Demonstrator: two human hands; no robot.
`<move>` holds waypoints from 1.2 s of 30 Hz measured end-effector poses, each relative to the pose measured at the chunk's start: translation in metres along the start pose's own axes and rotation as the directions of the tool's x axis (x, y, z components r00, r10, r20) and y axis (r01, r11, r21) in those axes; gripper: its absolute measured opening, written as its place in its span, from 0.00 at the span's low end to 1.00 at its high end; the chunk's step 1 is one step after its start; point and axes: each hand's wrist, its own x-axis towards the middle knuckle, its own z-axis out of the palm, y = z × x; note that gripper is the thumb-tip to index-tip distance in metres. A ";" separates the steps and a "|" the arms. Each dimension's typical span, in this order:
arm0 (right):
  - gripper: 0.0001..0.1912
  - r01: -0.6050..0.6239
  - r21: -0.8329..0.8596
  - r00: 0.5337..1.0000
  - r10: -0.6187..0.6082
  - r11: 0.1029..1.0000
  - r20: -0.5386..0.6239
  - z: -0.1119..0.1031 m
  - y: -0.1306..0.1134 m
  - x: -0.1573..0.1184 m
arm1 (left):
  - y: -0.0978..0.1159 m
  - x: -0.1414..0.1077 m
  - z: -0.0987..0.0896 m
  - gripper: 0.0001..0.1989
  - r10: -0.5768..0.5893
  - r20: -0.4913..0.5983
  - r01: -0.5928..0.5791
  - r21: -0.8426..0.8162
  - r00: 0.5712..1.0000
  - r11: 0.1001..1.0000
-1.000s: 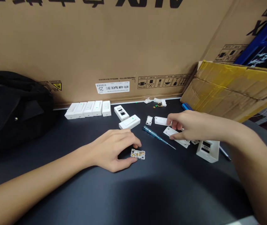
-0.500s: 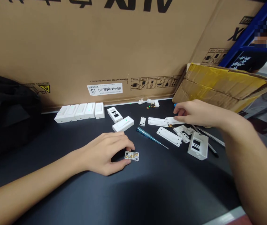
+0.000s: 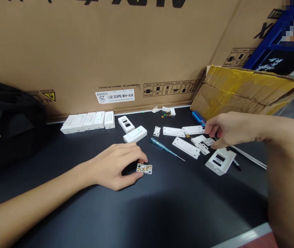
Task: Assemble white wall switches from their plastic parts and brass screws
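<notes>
My left hand [image 3: 122, 165] grips the end of a small white switch base [image 3: 144, 168] with brass contacts, between thumb and fingers, low on the table. My right hand [image 3: 223, 131] reaches in from the right, fingers curled above small white parts [image 3: 201, 144]; what it holds, if anything, is hidden. Just below it a white open housing [image 3: 219, 162] is tilted on the table. Flat white covers [image 3: 186, 148] and a blue screwdriver [image 3: 163, 147] lie between my hands.
Several white switches [image 3: 83, 122] stand in a row at the back left, near a black bag [image 3: 9, 127]. Behind is a large carton [image 3: 97, 44]; a taped box [image 3: 242, 91] stands right. A blue tool [image 3: 198, 118] lies beside it.
My right hand has moved right and toward me, off the flat cover. The white housing has shifted and tilted. My left hand keeps its hold on the switch base.
</notes>
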 end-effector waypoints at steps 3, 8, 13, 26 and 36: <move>0.16 -0.017 0.000 1.000 0.017 1.000 0.017 0.002 0.000 0.003 | 0.000 0.000 0.000 0.09 -0.007 0.006 0.007 0.008 1.000 1.000; 0.13 -0.001 -0.018 1.000 0.001 1.000 0.029 0.004 -0.006 0.007 | 0.001 0.000 -0.001 0.09 -0.004 0.002 0.004 0.017 1.000 1.000; 0.11 0.030 -0.037 0.999 -0.028 0.999 0.044 0.003 -0.013 0.005 | 0.001 -0.001 0.000 0.09 -0.001 -0.001 0.001 0.026 1.000 1.000; 0.10 0.336 0.013 0.916 -0.324 0.942 -0.235 -0.009 -0.067 -0.011 | -0.001 -0.001 0.000 0.10 -0.025 0.009 0.025 -0.002 1.000 1.000; 0.05 0.845 0.035 0.418 -0.618 0.534 -0.666 0.025 -0.146 -0.009 | -0.007 0.000 -0.006 0.14 -0.309 -0.068 0.217 -0.569 0.949 0.793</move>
